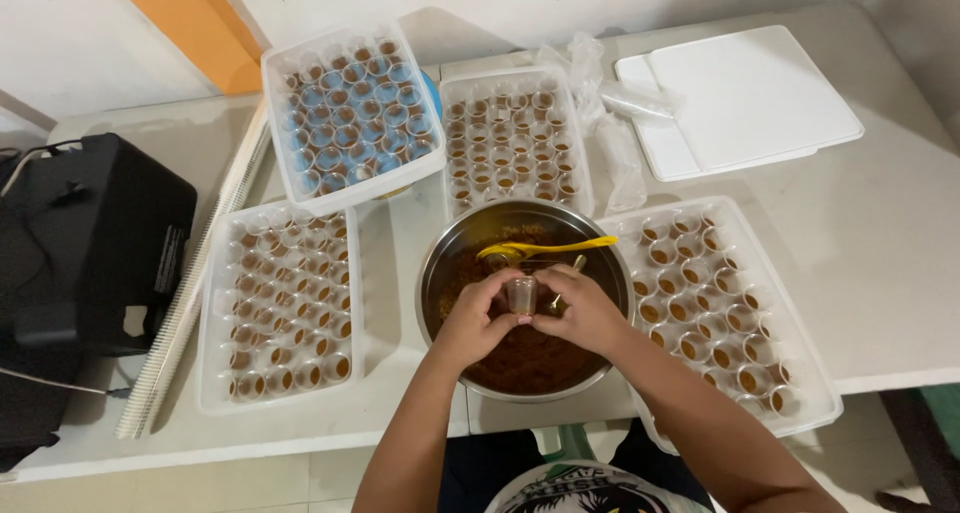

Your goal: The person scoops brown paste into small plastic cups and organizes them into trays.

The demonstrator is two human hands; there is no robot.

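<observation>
The little clear cup is standing upright, mouth facing up, hovering over the metal bowl of brown paste in the middle of the table. Both the left hand and right hand are pinching it, fingertips closed against its sides. A yellow spoon is lying across the bowl's far side, long axis running left to right.

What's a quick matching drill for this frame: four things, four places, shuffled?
Things:
1. yellow spoon
2. small cup
3. white lids
4. black case

Places:
A. far right of the table
B. left edge of the table
C. lying across the bowl
D. between both hands, over the bowl

Pairs: 1-C, 2-D, 3-A, 4-B
</observation>
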